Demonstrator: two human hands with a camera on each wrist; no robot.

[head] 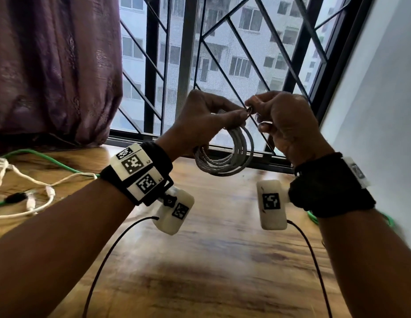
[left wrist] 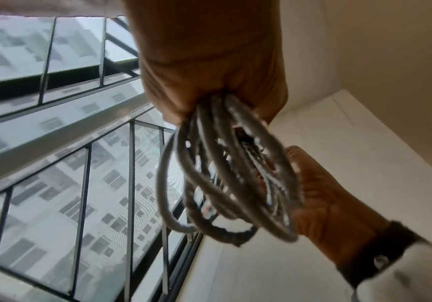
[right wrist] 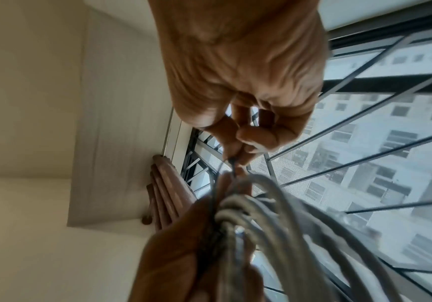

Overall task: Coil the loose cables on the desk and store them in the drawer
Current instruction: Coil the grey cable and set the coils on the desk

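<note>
Head: left hand grips grey coil raised over desk, loops hanging down. Left wrist: coil dangles below fist. Right wrist: right hand pinches thin dark tie (or cable end) just above bundle.

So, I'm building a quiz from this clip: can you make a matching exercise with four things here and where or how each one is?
Things:
1. grey coiled cable
2. white cable
3. thin dark tie
4. curtain

States:
A. hanging at the window's left
B. pinched by the right hand
C. lying loose on the desk
D. gripped by the left hand, loops hanging in the air

Pairs: 1-D, 2-C, 3-B, 4-A
</note>
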